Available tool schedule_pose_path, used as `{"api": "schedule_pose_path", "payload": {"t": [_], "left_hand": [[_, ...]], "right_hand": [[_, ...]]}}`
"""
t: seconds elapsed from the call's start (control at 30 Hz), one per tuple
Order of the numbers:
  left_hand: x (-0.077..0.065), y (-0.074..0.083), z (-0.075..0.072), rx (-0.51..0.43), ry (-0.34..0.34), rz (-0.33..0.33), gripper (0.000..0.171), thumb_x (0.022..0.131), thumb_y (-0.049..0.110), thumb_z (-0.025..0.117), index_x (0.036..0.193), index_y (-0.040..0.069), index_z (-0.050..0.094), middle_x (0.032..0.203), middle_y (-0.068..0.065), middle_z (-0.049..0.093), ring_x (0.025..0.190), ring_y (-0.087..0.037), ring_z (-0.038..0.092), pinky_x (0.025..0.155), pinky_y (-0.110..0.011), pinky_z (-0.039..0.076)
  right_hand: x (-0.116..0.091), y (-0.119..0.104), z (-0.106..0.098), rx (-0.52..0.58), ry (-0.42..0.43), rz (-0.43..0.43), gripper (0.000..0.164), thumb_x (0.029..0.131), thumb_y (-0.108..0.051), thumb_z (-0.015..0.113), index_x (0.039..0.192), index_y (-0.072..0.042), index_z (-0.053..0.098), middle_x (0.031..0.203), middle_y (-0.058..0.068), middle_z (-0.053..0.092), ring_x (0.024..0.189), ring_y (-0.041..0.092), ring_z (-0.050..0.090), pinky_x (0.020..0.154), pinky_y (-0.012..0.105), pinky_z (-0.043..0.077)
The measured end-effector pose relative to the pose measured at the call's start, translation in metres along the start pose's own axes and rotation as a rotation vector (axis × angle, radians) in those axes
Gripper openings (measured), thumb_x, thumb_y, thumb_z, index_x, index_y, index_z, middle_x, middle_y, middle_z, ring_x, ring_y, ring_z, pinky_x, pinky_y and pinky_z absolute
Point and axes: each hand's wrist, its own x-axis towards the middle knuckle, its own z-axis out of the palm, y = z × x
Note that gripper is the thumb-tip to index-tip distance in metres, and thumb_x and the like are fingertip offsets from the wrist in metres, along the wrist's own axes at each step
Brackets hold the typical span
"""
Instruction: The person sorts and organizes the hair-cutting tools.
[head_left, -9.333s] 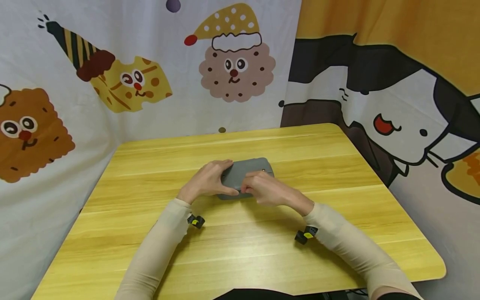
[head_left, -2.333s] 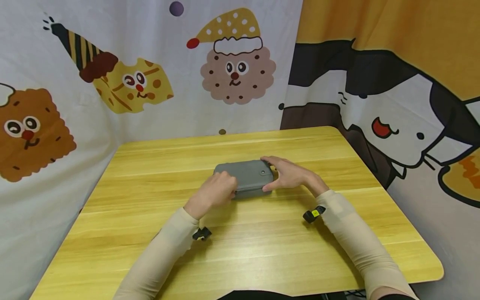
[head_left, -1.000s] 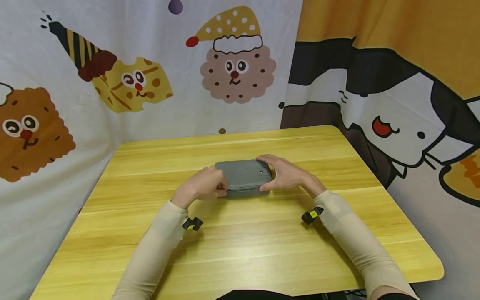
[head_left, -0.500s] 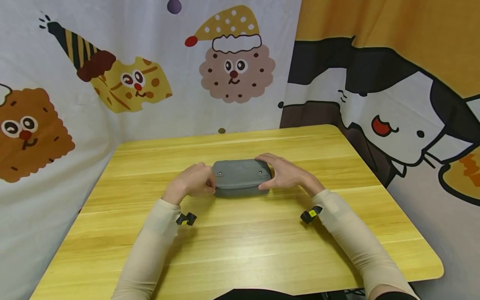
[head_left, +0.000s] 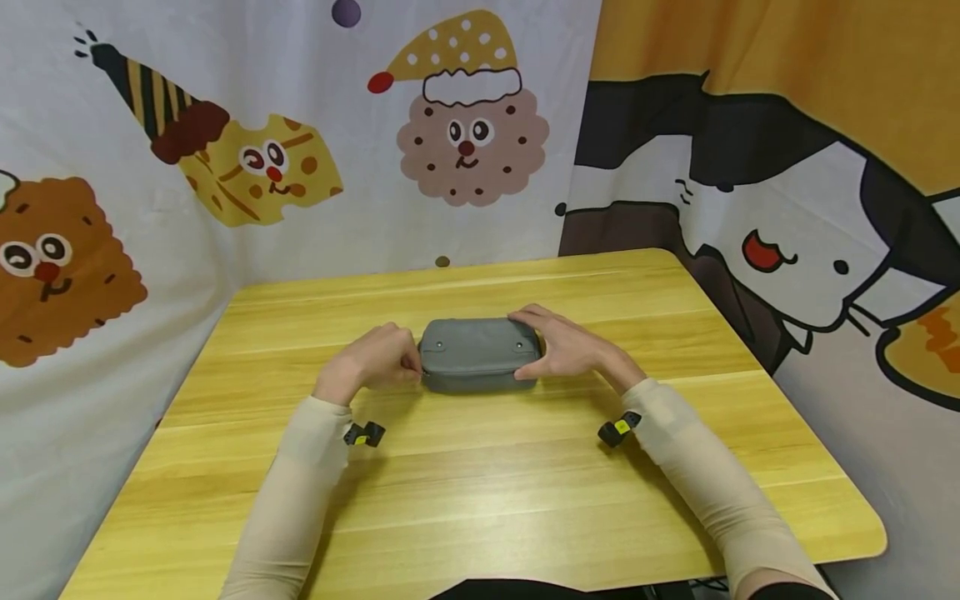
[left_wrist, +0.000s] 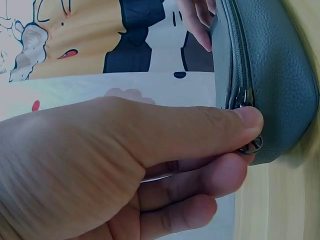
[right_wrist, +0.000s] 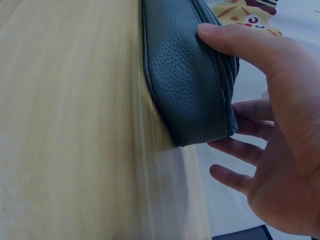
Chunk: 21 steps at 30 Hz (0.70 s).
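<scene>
A grey leather-look zipped pouch [head_left: 480,354] lies on the table, with two small studs on its top. My left hand [head_left: 378,358] is at the pouch's left end. In the left wrist view, its thumb and forefinger pinch the zipper pull [left_wrist: 244,97], whose small ring pokes out past the thumb tip. The zipper [left_wrist: 241,50] runs along the pouch's side; its teeth look joined beyond the slider. My right hand [head_left: 566,346] holds the right end, thumb [right_wrist: 212,32] on the front side and fingers behind. The right wrist view shows the lower fingers spread apart.
The pouch rests toward the back middle of a yellow wood-grain table [head_left: 480,483]. Cartoon-printed curtains [head_left: 300,242] hang behind it and along the sides. A small black camera sits on each wrist, over beige sleeves [head_left: 296,492].
My left hand has slid left along the pouch's front to its left end, uncovering the left stud. Earlier the right hand worked at the front; now it holds the right end.
</scene>
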Motion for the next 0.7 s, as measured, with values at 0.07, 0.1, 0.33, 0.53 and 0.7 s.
{"api": "schedule_pose_path", "payload": {"t": [0.07, 0.1, 0.33, 0.53, 0.7], "left_hand": [[0.000, 0.000, 0.000, 0.000, 0.001, 0.003, 0.010, 0.100, 0.003, 0.084, 0.103, 0.008, 0.092, 0.101, -0.007, 0.089, 0.085, -0.014, 0.082, 0.084, -0.036, 0.071], [0.000, 0.000, 0.000, 0.001, 0.002, 0.005, 0.010, 0.100, 0.003, 0.084, 0.103, 0.009, 0.092, 0.101, -0.007, 0.089, 0.085, -0.014, 0.081, 0.083, -0.036, 0.071], [0.001, -0.004, 0.002, -0.009, 0.002, 0.033, 0.011, 0.100, 0.003, 0.083, 0.104, 0.008, 0.092, 0.102, -0.007, 0.089, 0.083, -0.011, 0.080, 0.080, -0.034, 0.070], [0.001, -0.007, 0.004, -0.038, -0.006, 0.062, 0.012, 0.102, 0.004, 0.082, 0.105, 0.009, 0.092, 0.102, -0.006, 0.089, 0.079, -0.006, 0.077, 0.075, -0.029, 0.068], [0.002, -0.008, 0.004, -0.066, -0.014, 0.074, 0.013, 0.103, 0.004, 0.081, 0.108, 0.009, 0.092, 0.104, -0.006, 0.089, 0.081, -0.009, 0.079, 0.077, -0.031, 0.069]], "right_hand": [[0.001, 0.000, 0.000, -0.010, -0.003, 0.001, 0.113, 0.091, -0.065, 0.089, 0.177, -0.013, 0.037, 0.170, 0.008, 0.048, 0.153, 0.034, 0.055, 0.126, 0.064, 0.048], [0.001, 0.001, 0.000, -0.012, -0.005, 0.001, 0.113, 0.091, -0.065, 0.088, 0.177, -0.013, 0.037, 0.170, 0.008, 0.047, 0.153, 0.034, 0.055, 0.126, 0.064, 0.049], [0.002, -0.003, 0.001, -0.021, -0.017, 0.007, 0.112, 0.091, -0.058, 0.089, 0.177, -0.011, 0.035, 0.171, 0.010, 0.045, 0.152, 0.034, 0.054, 0.126, 0.062, 0.048], [0.005, -0.008, 0.006, -0.065, 0.013, 0.027, 0.113, 0.087, -0.060, 0.090, 0.174, -0.008, 0.041, 0.165, 0.010, 0.049, 0.140, 0.033, 0.060, 0.117, 0.058, 0.054], [0.006, -0.010, 0.008, -0.112, 0.059, 0.035, 0.114, 0.083, -0.068, 0.091, 0.170, -0.009, 0.047, 0.159, 0.009, 0.054, 0.133, 0.031, 0.063, 0.114, 0.055, 0.057]]}}
